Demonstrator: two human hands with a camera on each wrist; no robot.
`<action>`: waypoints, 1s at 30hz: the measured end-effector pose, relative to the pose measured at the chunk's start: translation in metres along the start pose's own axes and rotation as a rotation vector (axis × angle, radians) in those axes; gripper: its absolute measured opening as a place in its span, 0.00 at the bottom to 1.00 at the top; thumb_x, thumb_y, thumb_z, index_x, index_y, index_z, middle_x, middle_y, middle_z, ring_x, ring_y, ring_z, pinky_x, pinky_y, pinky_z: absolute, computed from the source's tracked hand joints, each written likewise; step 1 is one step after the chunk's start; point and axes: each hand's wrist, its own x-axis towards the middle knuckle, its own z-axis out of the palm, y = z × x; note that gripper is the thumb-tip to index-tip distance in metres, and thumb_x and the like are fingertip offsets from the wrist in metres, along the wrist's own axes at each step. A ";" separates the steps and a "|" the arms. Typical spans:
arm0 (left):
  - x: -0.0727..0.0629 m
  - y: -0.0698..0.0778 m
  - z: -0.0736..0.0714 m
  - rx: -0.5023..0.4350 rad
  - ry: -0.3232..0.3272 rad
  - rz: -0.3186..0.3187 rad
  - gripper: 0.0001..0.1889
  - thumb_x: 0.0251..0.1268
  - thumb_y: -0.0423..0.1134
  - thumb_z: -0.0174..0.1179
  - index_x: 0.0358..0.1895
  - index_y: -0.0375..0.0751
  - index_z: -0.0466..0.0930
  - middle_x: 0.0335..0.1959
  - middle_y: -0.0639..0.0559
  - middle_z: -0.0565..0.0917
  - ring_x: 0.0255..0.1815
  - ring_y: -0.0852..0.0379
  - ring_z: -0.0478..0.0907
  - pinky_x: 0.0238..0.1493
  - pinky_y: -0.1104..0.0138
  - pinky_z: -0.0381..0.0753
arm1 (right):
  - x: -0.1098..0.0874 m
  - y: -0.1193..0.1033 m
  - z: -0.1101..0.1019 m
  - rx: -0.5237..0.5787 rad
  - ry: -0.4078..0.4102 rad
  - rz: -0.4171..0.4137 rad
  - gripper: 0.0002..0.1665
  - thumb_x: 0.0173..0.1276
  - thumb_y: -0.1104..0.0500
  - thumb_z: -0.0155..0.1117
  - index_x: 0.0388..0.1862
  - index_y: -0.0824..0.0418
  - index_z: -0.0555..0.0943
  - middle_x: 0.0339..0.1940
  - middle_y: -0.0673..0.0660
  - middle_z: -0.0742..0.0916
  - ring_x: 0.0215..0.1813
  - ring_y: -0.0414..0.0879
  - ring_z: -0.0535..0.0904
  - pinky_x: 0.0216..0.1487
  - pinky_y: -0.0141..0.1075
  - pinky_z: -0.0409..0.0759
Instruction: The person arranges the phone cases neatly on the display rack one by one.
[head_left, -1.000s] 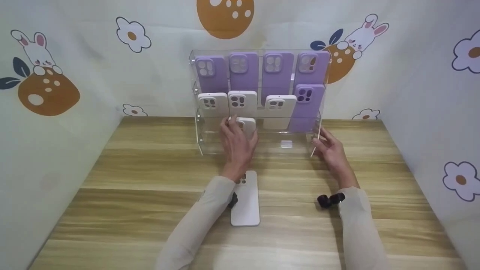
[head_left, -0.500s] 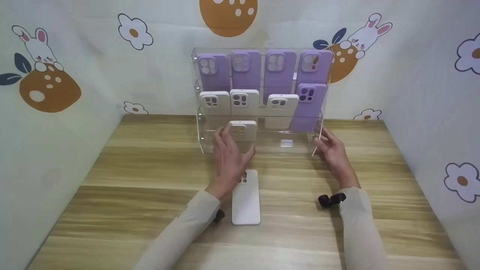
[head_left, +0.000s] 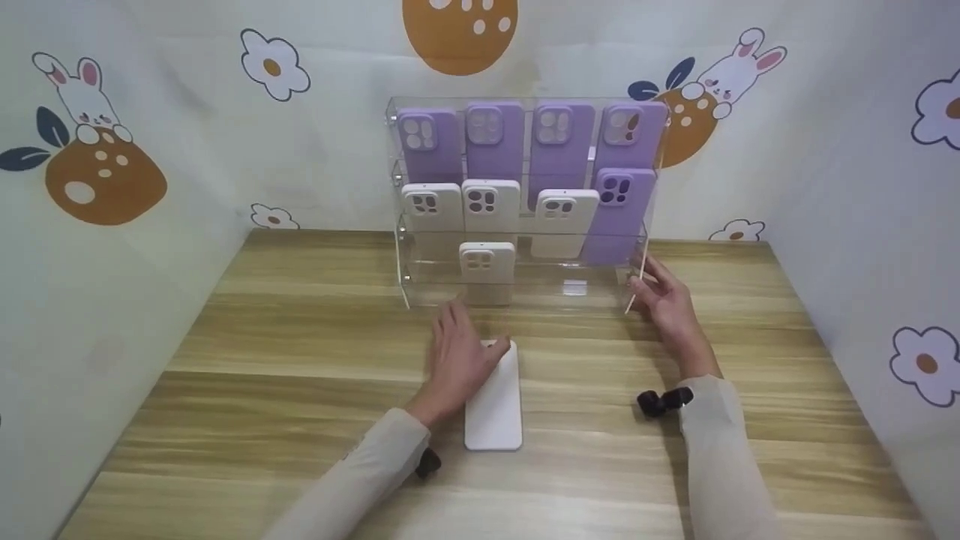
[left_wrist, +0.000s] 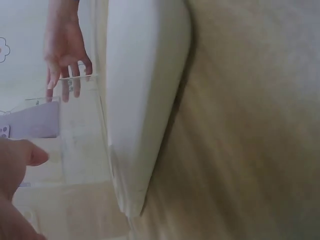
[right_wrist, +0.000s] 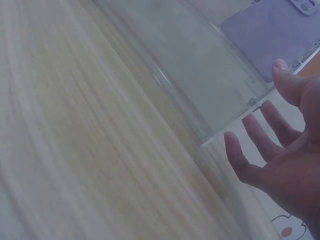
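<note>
My left hand (head_left: 459, 362) is over the upper left part of a white phone case (head_left: 495, 412) lying flat on the table. Its fingers are extended toward the rack, the thumb across the case's top end, hiding the camera cutout. Close up in the left wrist view is the edge of this case (left_wrist: 145, 90). My right hand (head_left: 664, 304) holds the right side panel of a clear acrylic display rack (head_left: 540, 296), thumb on the inner side and fingers outside, as the right wrist view shows. Another white phone case (head_left: 487, 264) stands in the rack's lower tier, left of centre.
Purple phone cases (head_left: 562, 161) fill the rack's top tier. White cases (head_left: 568, 225) and one purple case (head_left: 621, 217) stand in the tier below. A small clear tab (head_left: 575, 287) shows low on the rack. Patterned cloth walls (head_left: 337, 150) enclose the wooden table (head_left: 300, 337).
My left hand has let go of the white phone case in the lower tier and drawn back toward the case on the table. My right hand has stayed at the rack's side.
</note>
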 end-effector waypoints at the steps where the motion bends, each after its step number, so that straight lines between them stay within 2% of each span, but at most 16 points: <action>1: -0.001 -0.001 0.001 0.018 -0.033 -0.017 0.47 0.55 0.52 0.70 0.73 0.33 0.57 0.65 0.34 0.68 0.62 0.37 0.69 0.63 0.49 0.75 | 0.000 0.000 0.000 -0.005 0.000 0.002 0.37 0.75 0.55 0.60 0.79 0.49 0.62 0.75 0.60 0.70 0.65 0.46 0.77 0.48 0.39 0.87; 6: -0.005 -0.002 0.003 0.067 -0.140 -0.087 0.48 0.56 0.58 0.68 0.75 0.38 0.58 0.71 0.32 0.65 0.67 0.32 0.67 0.63 0.43 0.74 | -0.001 0.000 0.000 -0.016 -0.008 0.007 0.37 0.75 0.53 0.60 0.80 0.47 0.61 0.77 0.59 0.69 0.70 0.51 0.74 0.54 0.41 0.86; 11: -0.009 0.001 0.006 0.113 -0.186 -0.089 0.43 0.57 0.59 0.67 0.72 0.39 0.64 0.67 0.35 0.69 0.63 0.35 0.68 0.60 0.46 0.74 | 0.000 0.000 0.000 -0.007 -0.010 0.008 0.37 0.75 0.53 0.60 0.80 0.49 0.60 0.76 0.60 0.69 0.68 0.49 0.74 0.52 0.40 0.86; 14: -0.013 0.004 0.007 0.135 -0.201 -0.066 0.40 0.58 0.60 0.66 0.67 0.38 0.69 0.62 0.35 0.72 0.59 0.37 0.69 0.56 0.48 0.75 | -0.001 0.000 0.000 0.002 -0.004 0.004 0.38 0.75 0.54 0.60 0.80 0.52 0.60 0.75 0.60 0.70 0.66 0.46 0.76 0.50 0.38 0.87; 18: -0.017 0.006 0.010 0.154 -0.215 -0.053 0.40 0.57 0.61 0.67 0.66 0.37 0.69 0.61 0.35 0.72 0.59 0.37 0.69 0.56 0.47 0.75 | -0.001 0.001 0.000 0.006 0.000 -0.004 0.37 0.75 0.55 0.60 0.80 0.54 0.61 0.75 0.60 0.71 0.64 0.43 0.76 0.48 0.37 0.87; 24: -0.020 0.003 0.017 0.224 -0.212 0.002 0.38 0.52 0.60 0.70 0.61 0.40 0.70 0.53 0.37 0.74 0.52 0.41 0.70 0.47 0.52 0.74 | -0.002 0.000 0.001 -0.027 0.007 -0.003 0.35 0.76 0.55 0.59 0.79 0.50 0.62 0.77 0.60 0.70 0.70 0.51 0.73 0.50 0.40 0.87; 30: -0.019 0.004 0.017 0.257 -0.225 -0.002 0.34 0.50 0.58 0.72 0.53 0.37 0.74 0.47 0.38 0.74 0.50 0.42 0.69 0.46 0.54 0.73 | -0.003 -0.002 0.000 -0.013 -0.001 -0.004 0.36 0.76 0.55 0.59 0.80 0.50 0.61 0.78 0.61 0.68 0.72 0.54 0.71 0.53 0.42 0.86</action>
